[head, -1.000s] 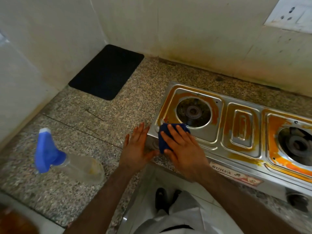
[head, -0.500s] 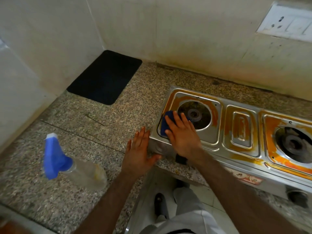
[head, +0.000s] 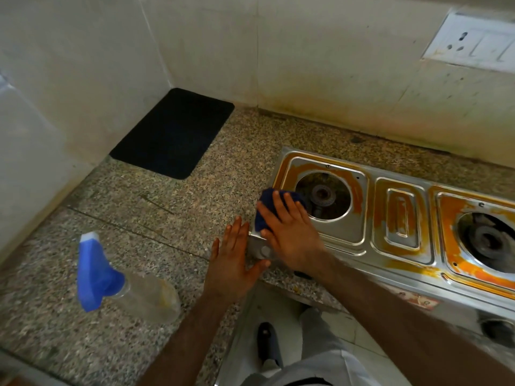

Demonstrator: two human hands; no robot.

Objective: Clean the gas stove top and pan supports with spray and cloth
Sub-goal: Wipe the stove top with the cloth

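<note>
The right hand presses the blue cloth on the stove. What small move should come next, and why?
Probably slide the blue cloth away from the person, along the stove's left rim: the right hand presses it flat at the near-left corner, orange residue covers the rim beyond, and the left hand braces the side.

Stove (head: pixel 370 246) right end cropped; cloth (head: pixel 267 201) mostly hidden; label (head: pixel 418 299) probably unreadable.

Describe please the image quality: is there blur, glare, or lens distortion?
Head view: light is dim and even, without hard shadows; the steel stove top shows only soft reflections, no strong glare. The spray bottle and the right hand pressing the blue cloth look slightly soft. Wide-angle distortion bends the wall lines and counter edges.
</note>
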